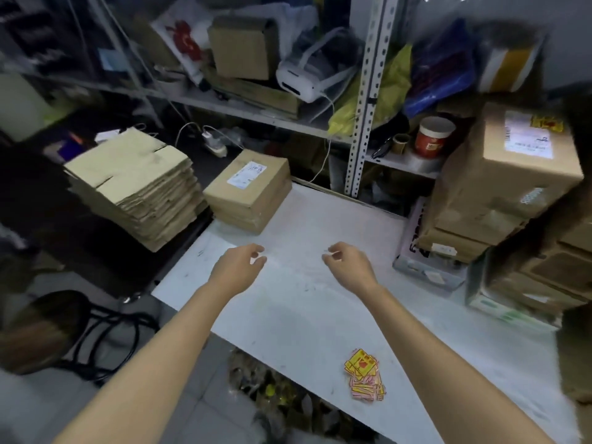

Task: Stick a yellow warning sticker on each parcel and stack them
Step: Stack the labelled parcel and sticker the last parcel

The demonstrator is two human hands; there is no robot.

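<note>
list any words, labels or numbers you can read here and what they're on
No text reads clearly enough to quote.
White label on the left parcel: print too blurred.
White label on the top right parcel: too blurred.
Yellow sticker beside it: unreadable.
Sticker pile: red mark, words too small.
Red tub: label blurred.
</note>
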